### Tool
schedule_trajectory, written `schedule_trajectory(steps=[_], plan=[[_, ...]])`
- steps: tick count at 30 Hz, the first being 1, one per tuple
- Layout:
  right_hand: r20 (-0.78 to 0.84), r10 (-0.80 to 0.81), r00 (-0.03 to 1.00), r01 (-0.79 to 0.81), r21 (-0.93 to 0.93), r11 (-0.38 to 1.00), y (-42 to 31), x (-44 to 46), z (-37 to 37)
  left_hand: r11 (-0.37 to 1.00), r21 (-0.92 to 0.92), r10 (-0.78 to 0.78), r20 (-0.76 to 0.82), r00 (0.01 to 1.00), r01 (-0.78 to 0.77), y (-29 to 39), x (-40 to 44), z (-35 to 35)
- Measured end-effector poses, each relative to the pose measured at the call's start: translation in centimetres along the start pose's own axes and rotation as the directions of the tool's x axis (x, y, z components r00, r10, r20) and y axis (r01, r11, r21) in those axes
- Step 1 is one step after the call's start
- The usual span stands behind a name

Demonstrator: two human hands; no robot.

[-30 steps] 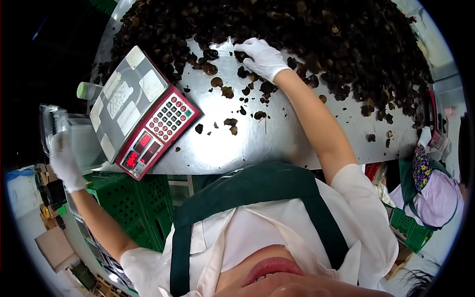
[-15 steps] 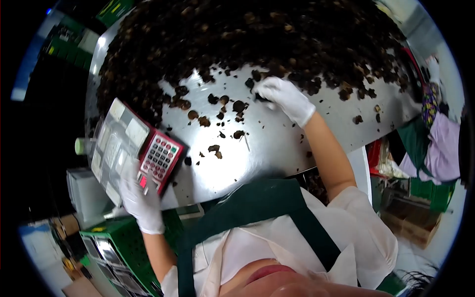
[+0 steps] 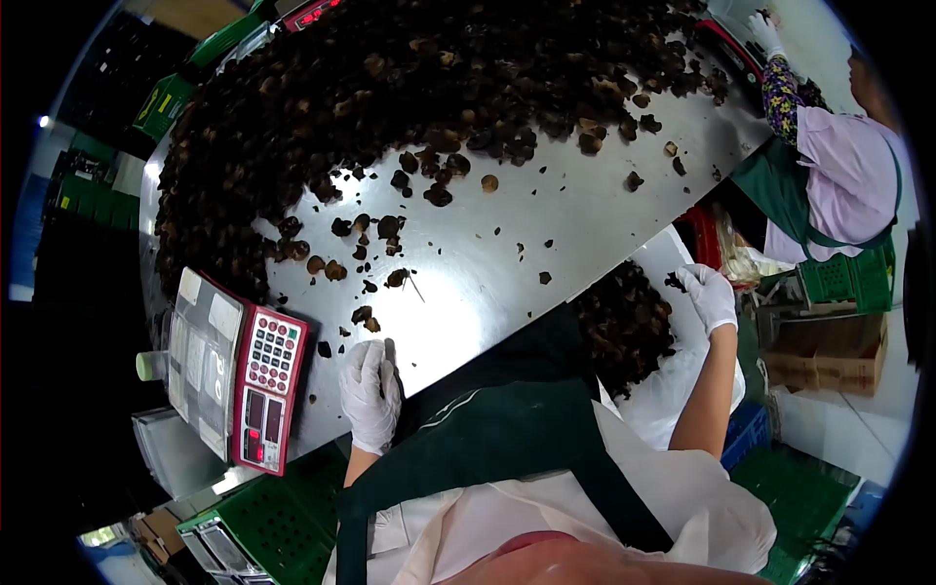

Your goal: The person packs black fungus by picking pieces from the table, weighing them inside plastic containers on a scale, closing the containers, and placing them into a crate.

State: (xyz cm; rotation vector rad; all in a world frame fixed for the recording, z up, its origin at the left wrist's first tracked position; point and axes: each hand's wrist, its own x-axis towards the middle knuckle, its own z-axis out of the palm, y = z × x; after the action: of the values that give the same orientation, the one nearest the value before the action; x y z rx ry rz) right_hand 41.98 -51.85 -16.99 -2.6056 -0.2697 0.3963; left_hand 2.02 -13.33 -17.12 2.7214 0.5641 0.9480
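Observation:
My left hand [image 3: 370, 398], in a white glove, rests at the front edge of the metal table [image 3: 468, 263] with its fingers curled together. Its palm is hidden, so I cannot tell if anything is in it. Off to the right, my gloved right hand [image 3: 709, 295] pinches a small dark dried mushroom [image 3: 674, 281]. Below that hand is a white-lined container [image 3: 673, 390] holding a heap of similar dried mushrooms [image 3: 629, 331]. A large pile of them [image 3: 390, 88] covers the far part of the table, and loose bits lie scattered nearer me.
A red digital scale [image 3: 265, 375] with a clear plastic box [image 3: 203, 351] on its pan stands at the table's left. A co-worker [image 3: 838, 166] in a green apron is at the right, beside another red scale [image 3: 731, 49]. Green crates [image 3: 283, 522] sit below the table.
My right hand has moved from the tabletop to above the lined container on the right. My left hand has come off the scale and shifted right to the table edge. The view has turned.

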Motion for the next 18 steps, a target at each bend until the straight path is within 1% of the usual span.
schedule_trajectory(steps=[1,2,3,4,5,6,7,8,9,10,11,12,13,14,15,16,18], plan=[[0.004,-0.005,1.0,0.005,0.002,1.0,-0.3,-0.5,0.1,1.0,0.006,-0.003,-0.001,1.0,0.003,0.1,0.0,-0.2],[-0.152,-0.055,0.987,0.04,-0.101,0.994,-0.9,-0.8,0.4,1.0,0.015,0.0,-0.009,1.0,0.0,0.2,0.1,-0.2],[-0.301,-0.121,0.946,0.059,-0.208,0.976,-1.8,-0.9,0.7,1.0,0.022,0.001,-0.02,1.0,-0.001,0.2,0.0,-0.2],[-0.354,-0.113,0.928,0.094,-0.071,0.993,-2.9,-0.2,1.6,1.0,0.025,-0.004,-0.027,1.0,0.004,0.3,-0.1,-0.1],[-0.404,-0.174,0.898,0.198,0.017,0.98,-5.1,0.3,2.4,0.999,0.042,-0.015,-0.008,1.0,0.016,0.2,-0.2,-0.1],[-0.418,-0.265,0.869,0.327,0.081,0.942,-7.6,1.0,3.2,0.998,0.059,-0.026,0.013,1.0,0.025,0.1,-0.2,-0.1],[-0.379,-0.33,0.865,0.368,0.03,0.929,-10.8,1.8,3.8,0.998,0.06,-0.029,0.012,1.0,0.028,0.0,-0.3,-0.1],[-0.385,-0.487,0.784,0.54,0.036,0.841,-14.1,2.5,4.7,0.997,0.066,-0.028,0.003,1.0,0.028,-0.1,-0.4,0.0],[-0.32,-0.552,0.77,0.595,0.046,0.802,-17.9,3.2,5.3,0.997,0.075,-0.029,-0.009,1.0,0.029,-0.1,-0.5,0.1],[-0.239,-0.658,0.714,0.688,0.061,0.723,-21.3,4.2,6.2,0.996,0.081,-0.035,-0.013,0.999,0.036,-0.1,-0.4,0.2],[-0.095,-0.698,0.71,0.704,0.117,0.7,-24.8,5.0,7.2,0.996,0.08,-0.036,-0.025,0.999,0.038,0.0,-0.3,0.2],[0.001,-0.782,0.623,0.778,0.093,0.621,-27.3,6.5,8.8,0.996,0.079,-0.04,-0.035,0.999,0.043,0.1,-0.2,0.2],[0.092,-0.829,0.552,0.821,0.114,0.56,-29.6,8.0,10.5,0.994,0.087,-0.055,-0.035,0.998,0.058,0.1,-0.3,0.3],[0.135,-0.842,0.522,0.838,0.1,0.536,-32.1,9.1,11.3,0.992,0.104,-0.065,-0.064,0.996,0.072,0.0,-0.4,0.4],[0.037,-0.9,0.435,0.9,-0.007,0.435,-33.8,11.4,13.1,0.989,0.12,-0.079,-0.093,0.993,0.09,0.0,-0.5,0.6],[0.032,-0.882,0.469,0.88,-0.104,0.464,-35.9,13.1,13.7,0.985,0.127,-0.105,-0.089,0.99,0.116,0.0,-0.6,0.6],[-0.065,-0.856,0.513,0.833,-0.2,0.515,-37.3,16.1,16.4,0.973,0.164,-0.145,-0.114,0.983,0.162,-0.1,-0.6,0.5]])
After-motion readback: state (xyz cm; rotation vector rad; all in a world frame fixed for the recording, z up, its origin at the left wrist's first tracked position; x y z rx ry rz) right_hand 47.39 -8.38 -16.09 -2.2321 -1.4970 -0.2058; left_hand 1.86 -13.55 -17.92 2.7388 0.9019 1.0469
